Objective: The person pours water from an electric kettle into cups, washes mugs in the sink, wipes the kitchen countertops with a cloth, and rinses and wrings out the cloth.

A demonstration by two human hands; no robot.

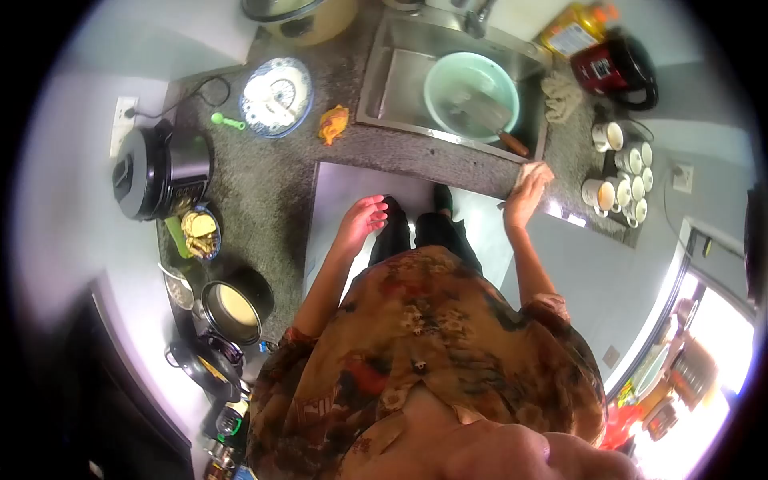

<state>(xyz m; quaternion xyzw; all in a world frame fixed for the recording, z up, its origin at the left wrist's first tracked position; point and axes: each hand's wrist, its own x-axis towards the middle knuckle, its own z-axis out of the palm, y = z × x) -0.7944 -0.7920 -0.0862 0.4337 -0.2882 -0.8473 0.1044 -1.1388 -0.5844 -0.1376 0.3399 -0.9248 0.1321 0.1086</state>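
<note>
My left hand point(365, 224) hangs in the air in front of the counter's edge, fingers loosely bent and slightly apart, with nothing in it. At the front edge of the counter point(448, 156), right of the sink, my right hand point(525, 196) is closed on a light brown cloth point(539, 171). Just beyond it, a knife with a wooden handle point(514, 144) leans in a pale green basin point(472, 64) in the metal sink point(400, 84).
Several white mugs point(607, 137), a rag point(562, 98), a red kettle point(596, 70) and a yellow bottle point(572, 34) stand right. Left are stacked plates point(276, 96), an orange cloth point(334, 124), a green spoon point(228, 122), a cooker point(164, 172) and a pot point(238, 304).
</note>
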